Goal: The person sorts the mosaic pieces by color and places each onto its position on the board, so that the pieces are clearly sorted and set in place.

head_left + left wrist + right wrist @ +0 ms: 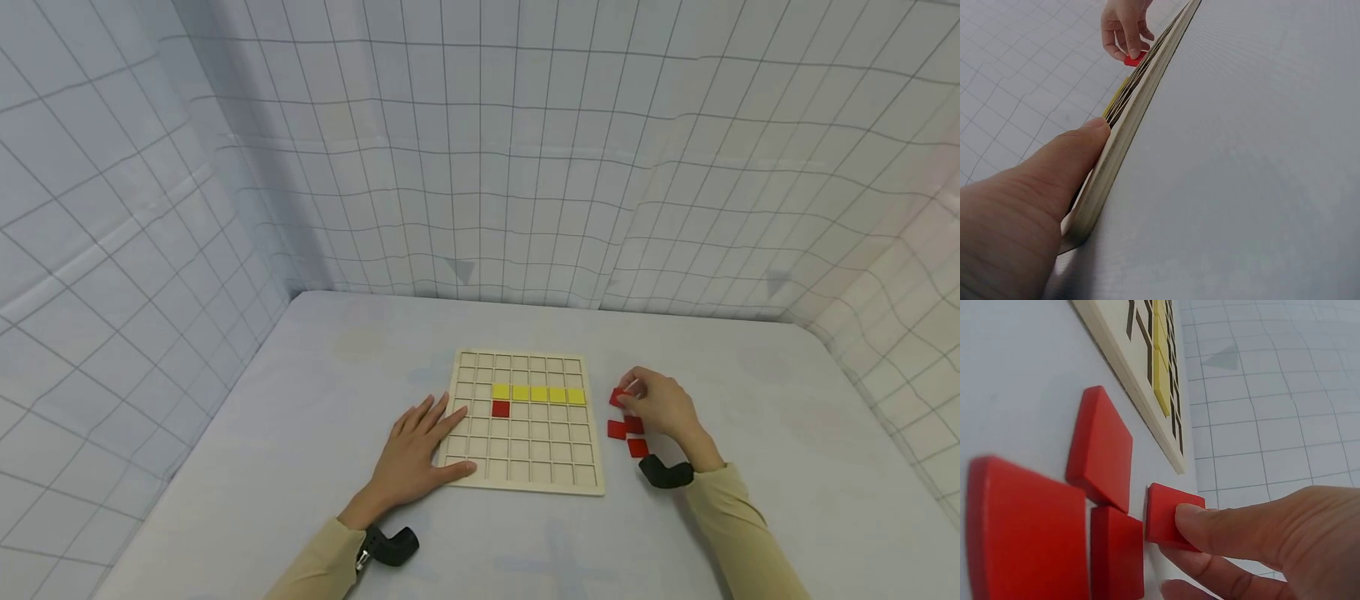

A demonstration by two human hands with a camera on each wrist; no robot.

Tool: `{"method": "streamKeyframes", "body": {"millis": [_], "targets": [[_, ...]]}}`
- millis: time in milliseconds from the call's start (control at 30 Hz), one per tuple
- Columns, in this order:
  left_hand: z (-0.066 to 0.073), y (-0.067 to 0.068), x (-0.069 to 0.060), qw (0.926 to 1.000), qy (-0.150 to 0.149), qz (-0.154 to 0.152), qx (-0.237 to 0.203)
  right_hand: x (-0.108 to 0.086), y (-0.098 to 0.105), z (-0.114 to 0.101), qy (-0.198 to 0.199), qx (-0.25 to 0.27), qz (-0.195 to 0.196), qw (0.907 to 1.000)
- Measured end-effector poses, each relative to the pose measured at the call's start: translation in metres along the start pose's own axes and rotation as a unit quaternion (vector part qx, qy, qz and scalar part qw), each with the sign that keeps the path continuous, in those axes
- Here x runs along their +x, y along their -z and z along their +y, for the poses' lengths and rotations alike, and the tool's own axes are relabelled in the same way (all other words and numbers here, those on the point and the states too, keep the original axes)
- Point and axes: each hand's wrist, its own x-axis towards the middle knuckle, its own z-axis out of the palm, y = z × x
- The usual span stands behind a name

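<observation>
A: Hands?
B: I noted the right hand (660,405) pinching a red tile (1162,509) right of the board (519,472), near three loose tiles (1109,451); the left hand (411,456) lay spread across the board's left edge.
A: Technique?
B: I judged a light edge pinch best, tile level, board steadied.
A: Hidden?
B: The tile's underside; I couldn't tell whether it had cleared the table (360,350).

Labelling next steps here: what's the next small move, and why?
Probably carry the pinched red tile to the bare cell on the board just right of the placed red tile. The right hand has it between thumb and fingers beside the board, the left hand rests on the board's left edge, and the placed tile is the only red one on the board.
</observation>
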Motion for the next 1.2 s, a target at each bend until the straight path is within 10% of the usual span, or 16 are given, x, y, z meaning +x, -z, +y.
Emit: {"method": "streamKeyframes", "body": {"millis": [1200], "targets": [[0.002, 0.001, 0.0, 0.9999, -0.007, 0.012, -0.006, -0.006, -0.006, -0.037, 0.067, 0.04, 0.031, 0.9964]]}}
